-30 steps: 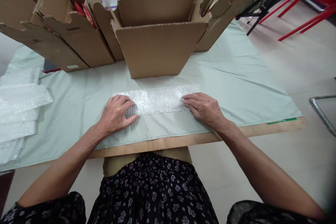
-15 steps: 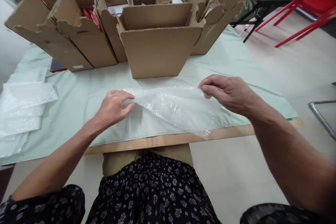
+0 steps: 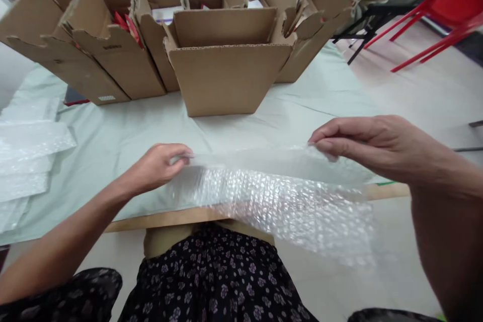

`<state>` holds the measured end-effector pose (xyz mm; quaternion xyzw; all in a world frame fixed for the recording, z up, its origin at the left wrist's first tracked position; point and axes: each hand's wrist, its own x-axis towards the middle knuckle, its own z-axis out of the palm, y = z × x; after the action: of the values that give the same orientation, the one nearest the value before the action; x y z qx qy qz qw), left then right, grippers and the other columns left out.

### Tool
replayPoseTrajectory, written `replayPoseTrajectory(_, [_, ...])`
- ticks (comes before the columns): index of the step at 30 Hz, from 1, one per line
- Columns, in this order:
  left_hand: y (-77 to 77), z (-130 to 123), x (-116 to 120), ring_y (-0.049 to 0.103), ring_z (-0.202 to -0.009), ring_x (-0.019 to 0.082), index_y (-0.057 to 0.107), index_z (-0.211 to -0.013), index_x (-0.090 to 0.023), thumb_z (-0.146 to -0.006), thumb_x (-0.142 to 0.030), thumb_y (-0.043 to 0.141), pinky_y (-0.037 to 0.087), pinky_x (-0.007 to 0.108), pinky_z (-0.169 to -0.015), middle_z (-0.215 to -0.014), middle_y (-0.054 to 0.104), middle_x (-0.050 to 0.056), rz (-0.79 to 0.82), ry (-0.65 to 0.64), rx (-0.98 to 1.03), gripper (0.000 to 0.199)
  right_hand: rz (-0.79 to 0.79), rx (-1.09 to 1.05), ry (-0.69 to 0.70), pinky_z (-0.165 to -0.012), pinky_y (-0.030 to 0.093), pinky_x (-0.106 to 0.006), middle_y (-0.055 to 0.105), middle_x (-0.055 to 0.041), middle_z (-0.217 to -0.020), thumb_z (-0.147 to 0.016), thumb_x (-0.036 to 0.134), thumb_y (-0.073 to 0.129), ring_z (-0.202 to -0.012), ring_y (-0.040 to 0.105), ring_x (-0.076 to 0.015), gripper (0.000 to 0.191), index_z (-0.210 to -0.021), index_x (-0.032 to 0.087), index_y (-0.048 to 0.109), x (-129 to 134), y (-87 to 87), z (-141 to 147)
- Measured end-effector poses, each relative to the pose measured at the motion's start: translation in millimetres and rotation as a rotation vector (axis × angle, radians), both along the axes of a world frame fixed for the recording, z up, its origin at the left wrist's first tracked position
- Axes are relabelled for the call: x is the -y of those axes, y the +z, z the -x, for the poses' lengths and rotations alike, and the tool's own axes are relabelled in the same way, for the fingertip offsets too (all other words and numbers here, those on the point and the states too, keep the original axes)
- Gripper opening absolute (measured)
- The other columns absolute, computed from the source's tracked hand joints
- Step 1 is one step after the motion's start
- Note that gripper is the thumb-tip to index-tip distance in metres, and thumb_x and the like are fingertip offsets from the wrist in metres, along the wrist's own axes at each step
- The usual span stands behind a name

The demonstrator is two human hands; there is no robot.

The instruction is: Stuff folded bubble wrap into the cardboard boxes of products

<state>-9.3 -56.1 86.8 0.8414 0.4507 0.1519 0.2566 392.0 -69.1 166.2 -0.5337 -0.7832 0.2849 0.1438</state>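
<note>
A clear sheet of bubble wrap (image 3: 279, 201) stretches between my two hands, its lower part hanging past the table's front edge. My left hand (image 3: 160, 163) pinches the sheet's upper left corner between thumb and fingers. At the upper right, my right hand (image 3: 358, 146) has the same top edge gripped in its fingertips. The sheet is blurred toward its lower right. Just beyond it stands an open cardboard box (image 3: 228, 80) with slanted sides. More bubble wrap pieces (image 3: 30, 146) lie in an overlapping pile at the left of the table.
Several cardboard bins (image 3: 113, 65) stand in a row at the back, some with red or white items inside. A pale green cloth (image 3: 124, 126) covers the table, whose wooden edge (image 3: 162, 219) shows in front. A red chair (image 3: 449, 5) is at the far right.
My right hand has moved right and nearer, and the bubble wrap is now drawn out wider, hanging over the table edge. My left hand has shifted slightly down and its fingers have closed on the corner.
</note>
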Motion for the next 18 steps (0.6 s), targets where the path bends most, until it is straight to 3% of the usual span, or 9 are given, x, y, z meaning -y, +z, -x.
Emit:
replayPoseTrajectory(3, [16.8,30.5,-4.2,0.075,-0.081,0.019,0.076,-0.107,-0.026,-0.094,-0.033,0.054,0.061,0.031,-0.078,-0.091,0.081,0.002,0.029,0.026,0.055,0.027,-0.009,-0.060,-0.080,-0.059,0.047,-0.034,0.065,-0.0009,-0.063,-0.092,0.063,0.060,-0.058,0.058,-0.0170,0.040,-0.087,0.027,0.075,-12.4,-14.9,-0.3])
replayPoseTrajectory(5, [19.7,41.0,-11.4,0.074,-0.081,0.020,0.073,-0.119,-0.026,-0.091,-0.034,0.056,0.060,0.030,-0.075,-0.087,0.079,0.003,0.017,0.096,0.048,0.034,-0.039,-0.099,-0.109,-0.063,0.049,-0.034,0.066,-0.0009,-0.064,-0.091,0.059,0.062,-0.061,0.060,-0.0173,0.036,-0.086,0.025,0.075,-28.9,-32.4,10.4])
replayPoseTrajectory(7, [10.4,45.2,-22.8,0.073,-0.079,0.020,0.071,-0.125,-0.024,-0.088,-0.034,0.058,0.059,0.030,-0.072,-0.085,0.078,0.003,0.035,0.168,0.017,0.041,-0.058,-0.122,-0.121,-0.066,0.051,-0.034,0.068,-0.0010,-0.067,-0.089,0.055,0.064,-0.064,0.061,-0.0176,0.032,-0.085,0.025,0.074,-50.1,-54.5,23.4])
replayPoseTrajectory(10, [-16.5,47.8,-39.6,0.072,-0.078,0.021,0.068,-0.130,-0.022,-0.088,-0.034,0.058,0.060,0.035,-0.075,-0.089,0.078,0.004,0.026,0.267,-0.058,0.045,-0.070,-0.125,-0.152,-0.070,0.055,-0.036,0.072,-0.0026,-0.073,-0.088,0.050,0.066,-0.070,0.066,-0.0196,0.029,-0.085,0.023,0.074,-79.5,-88.2,31.2])
replayPoseTrajectory(13, [-34.5,48.0,-40.5,0.071,-0.109,0.032,0.060,-0.142,-0.021,-0.088,-0.033,0.065,0.057,0.050,-0.099,-0.118,0.076,0.013,-0.235,0.372,-0.115,0.055,-0.193,-0.027,-0.224,-0.084,0.059,-0.044,0.079,-0.0082,-0.098,-0.089,0.046,0.065,-0.091,0.072,-0.0267,0.027,-0.098,0.023,0.075,-87.4,-108.0,20.4])
replayPoseTrajectory(15, [-35.5,42.3,-29.1,0.057,-0.138,0.040,0.052,-0.150,-0.024,-0.089,-0.032,0.069,0.046,0.061,-0.115,-0.148,0.062,0.018,-0.456,0.401,-0.111,0.064,-0.345,0.084,-0.291,-0.098,0.056,-0.052,0.077,-0.0122,-0.121,-0.092,0.044,0.063,-0.111,0.071,-0.0331,0.032,-0.113,0.023,0.075,-75.5,-108.8,14.6])
replayPoseTrajectory(18, [-32.9,16.7,-2.0,0.033,-0.159,0.043,0.036,-0.161,-0.027,-0.096,-0.033,0.067,0.030,0.066,-0.126,-0.171,0.036,0.017,-0.599,0.286,-0.074,0.073,-0.522,0.228,-0.288,-0.115,0.043,-0.061,0.062,-0.0140,-0.152,-0.098,0.041,0.057,-0.140,0.057,-0.0392,0.047,-0.141,0.023,0.064,-42.2,-101.9,32.1])
